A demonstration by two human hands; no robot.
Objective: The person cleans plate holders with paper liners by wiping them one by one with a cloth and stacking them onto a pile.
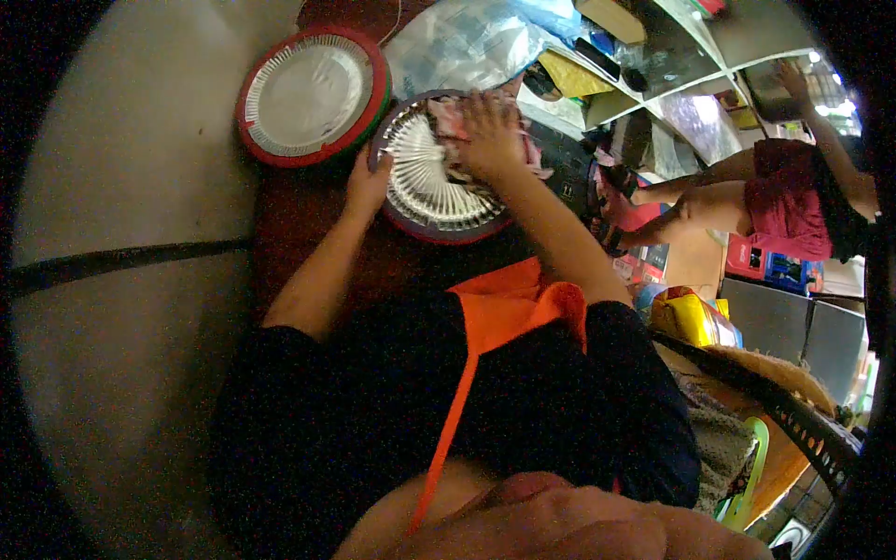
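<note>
A round ribbed piece (439, 227), like a fan grille, has shiny silver ribs fanning out inside a dark rim. It rests on a dark reddish surface before me. My left hand (371, 185) grips its left rim, the thumb on top and the other fingers partly hidden. On the upper right of the ribs, my right hand (492, 140) holds a crumpled pink-and-white cloth (446, 117) down under its fingers, which are slightly blurred. The cloth covers part of the ribs, and its edge sticks out right of the hand.
A second round ribbed piece (313, 93) with a red rim lies at the upper left. Clear plastic wrapping (457, 47) is behind. At right are a black box (563, 177), a yellow packet (686, 315) and another person (789, 196). A pale wall (140, 168) stands at left.
</note>
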